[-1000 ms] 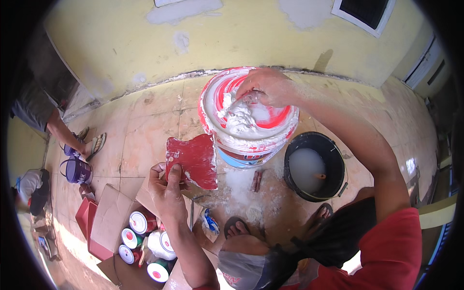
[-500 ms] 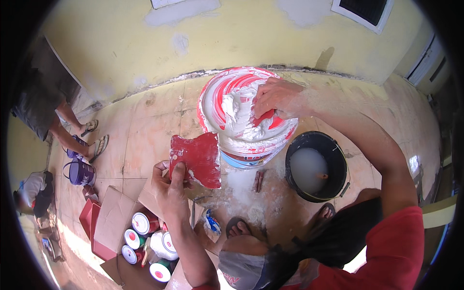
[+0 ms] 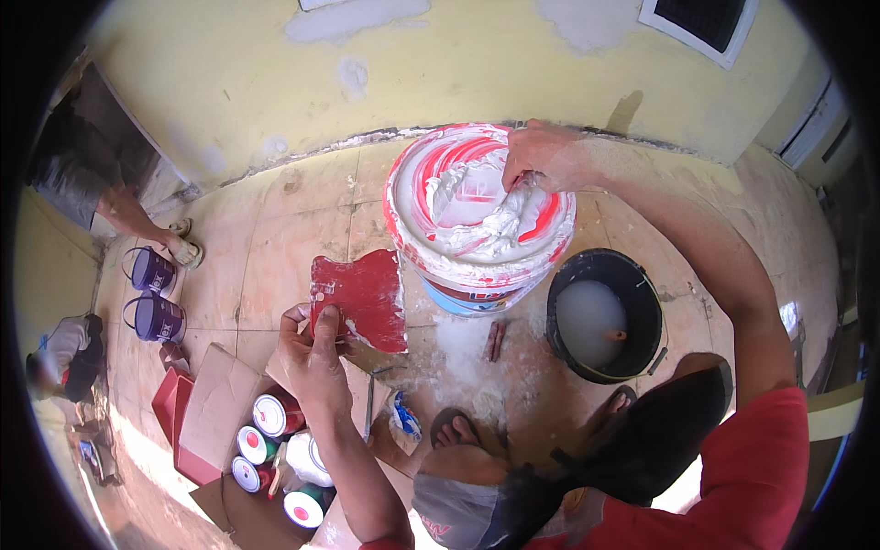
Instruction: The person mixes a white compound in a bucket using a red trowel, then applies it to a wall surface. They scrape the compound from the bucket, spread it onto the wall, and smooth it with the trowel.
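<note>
My left hand [image 3: 314, 353] grips a red plastic putty scraper [image 3: 367, 298], its broad flat blade thinly smeared with white at the edge. My right hand [image 3: 541, 158] is closed over the far right part of a red lid [image 3: 396, 197] spread with thick white putty [image 3: 472, 197]. It holds a scraper mostly hidden by fingers and putty. The lid lies on top of a large pail [image 3: 467, 298], whose side is streaked with white. To the right of the pail stands a black bucket [image 3: 561, 344] holding cloudy whitish water [image 3: 587, 316].
An open cardboard box [image 3: 220, 412] of paint cans [image 3: 270, 415] is at the lower left. Two purple pails [image 3: 160, 316] stand beyond it, near another person's feet [image 3: 188, 249]. White powder [image 3: 463, 344] covers the floor before the pail. A yellow wall [image 3: 477, 64] rises behind.
My right hand has moved a little up and right across the lid, dragging putty and baring more of its middle. The left-hand scraper has shifted slightly left. The other person's feet have moved.
</note>
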Action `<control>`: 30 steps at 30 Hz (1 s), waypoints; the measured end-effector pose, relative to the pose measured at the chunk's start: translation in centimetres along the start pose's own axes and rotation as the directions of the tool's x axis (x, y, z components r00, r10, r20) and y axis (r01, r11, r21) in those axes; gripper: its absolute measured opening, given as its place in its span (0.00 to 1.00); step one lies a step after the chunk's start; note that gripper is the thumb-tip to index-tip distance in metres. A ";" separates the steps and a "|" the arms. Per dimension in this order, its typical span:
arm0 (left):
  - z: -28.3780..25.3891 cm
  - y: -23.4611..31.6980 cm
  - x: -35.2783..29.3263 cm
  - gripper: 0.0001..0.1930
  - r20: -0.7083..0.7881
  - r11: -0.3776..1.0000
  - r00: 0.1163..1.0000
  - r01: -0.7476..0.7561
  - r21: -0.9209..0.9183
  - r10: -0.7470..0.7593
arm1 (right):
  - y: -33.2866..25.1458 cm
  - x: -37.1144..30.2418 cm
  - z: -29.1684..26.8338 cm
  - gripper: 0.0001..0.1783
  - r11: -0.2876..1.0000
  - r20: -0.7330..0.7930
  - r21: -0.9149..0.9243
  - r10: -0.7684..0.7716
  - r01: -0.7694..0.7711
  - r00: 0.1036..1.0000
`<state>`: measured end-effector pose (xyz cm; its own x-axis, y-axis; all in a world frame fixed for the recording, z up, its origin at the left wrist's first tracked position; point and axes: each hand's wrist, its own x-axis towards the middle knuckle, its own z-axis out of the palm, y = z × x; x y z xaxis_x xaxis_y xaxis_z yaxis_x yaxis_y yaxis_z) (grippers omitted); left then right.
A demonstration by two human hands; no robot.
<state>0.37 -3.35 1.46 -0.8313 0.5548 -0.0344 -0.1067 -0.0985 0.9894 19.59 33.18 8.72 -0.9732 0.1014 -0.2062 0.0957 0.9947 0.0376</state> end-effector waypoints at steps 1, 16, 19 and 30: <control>0.2 0.1 0.1 0.13 0.008 1.000 1.000 0.006 -0.006 -0.006 | 0.4 0.3 -0.2 0.21 0.999 -0.049 0.008 0.037 -0.037 0.998; 1.2 0.4 0.7 0.12 0.028 1.000 1.000 0.009 -0.014 -0.009 | -0.1 1.3 -1.5 0.16 0.990 -0.128 0.097 0.111 -0.099 0.986; 3.9 1.0 0.9 0.12 0.122 1.000 0.993 -0.003 -0.025 0.006 | -0.6 4.4 -0.6 0.16 0.974 -0.277 0.095 0.225 -0.206 0.934; 2.3 -0.8 0.7 0.12 0.047 0.999 0.998 0.033 -0.027 -0.032 | -3.1 -1.0 -1.5 0.15 0.846 -0.419 0.513 0.397 -0.148 0.817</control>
<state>1.10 -0.95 0.98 -0.8010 0.5957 -0.0595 -0.1489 -0.1020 0.9836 19.93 30.01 10.23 -0.8445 0.4704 0.2562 0.3317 0.8348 -0.4394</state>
